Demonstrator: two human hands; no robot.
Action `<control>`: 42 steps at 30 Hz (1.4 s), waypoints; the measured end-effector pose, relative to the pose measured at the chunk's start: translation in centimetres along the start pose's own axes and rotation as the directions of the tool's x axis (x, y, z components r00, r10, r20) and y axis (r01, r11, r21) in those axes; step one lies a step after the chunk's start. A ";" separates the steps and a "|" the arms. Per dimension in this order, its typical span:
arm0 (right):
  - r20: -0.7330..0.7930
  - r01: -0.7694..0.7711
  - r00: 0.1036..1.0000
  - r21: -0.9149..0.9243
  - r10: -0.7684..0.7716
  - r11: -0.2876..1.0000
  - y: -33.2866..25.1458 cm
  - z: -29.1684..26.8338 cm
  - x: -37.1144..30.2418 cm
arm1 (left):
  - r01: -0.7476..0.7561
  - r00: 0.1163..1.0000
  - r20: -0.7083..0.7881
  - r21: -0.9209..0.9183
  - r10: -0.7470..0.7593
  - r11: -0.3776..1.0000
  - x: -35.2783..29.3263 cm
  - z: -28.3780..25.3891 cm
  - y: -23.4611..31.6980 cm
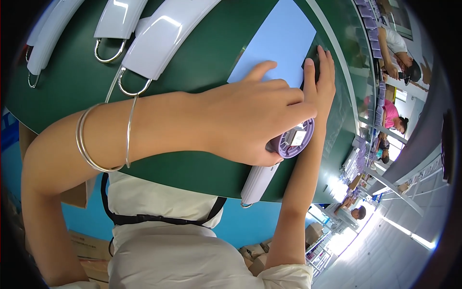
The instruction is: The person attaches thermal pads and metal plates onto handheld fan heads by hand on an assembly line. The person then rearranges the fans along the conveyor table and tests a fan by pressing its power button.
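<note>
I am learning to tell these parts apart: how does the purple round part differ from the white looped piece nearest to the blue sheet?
The purple round part is short and ring-rimmed; the white looped piece is long and gently curved. The purple part shows a white label; the white piece ends in a metal loop. The left hand grips the purple part; no hand holds the white piece.

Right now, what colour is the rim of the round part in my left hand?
The rim is purple, best seen in the head view.

left grip (260,115) curled | forearm (163,123) crosswise | right grip (323,89) fingers (330,72) extended
</note>
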State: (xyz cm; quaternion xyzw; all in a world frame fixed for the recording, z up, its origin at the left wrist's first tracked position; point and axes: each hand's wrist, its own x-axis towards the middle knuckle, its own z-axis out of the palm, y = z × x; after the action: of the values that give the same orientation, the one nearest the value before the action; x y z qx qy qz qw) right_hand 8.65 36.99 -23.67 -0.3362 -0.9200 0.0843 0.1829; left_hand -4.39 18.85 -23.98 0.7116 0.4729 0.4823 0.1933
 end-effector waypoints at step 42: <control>-0.114 0.080 0.991 0.145 -0.063 0.986 -2.4 -1.1 -4.9 | -0.102 0.969 -0.223 0.013 0.102 0.995 -1.0 0.8 0.3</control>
State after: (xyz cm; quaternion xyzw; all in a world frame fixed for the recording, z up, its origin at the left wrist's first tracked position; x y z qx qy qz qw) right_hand 11.15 31.96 -23.34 -0.2924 -0.9112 0.1276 0.2606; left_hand -3.66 17.99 -24.65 0.6763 0.4548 0.5683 0.1133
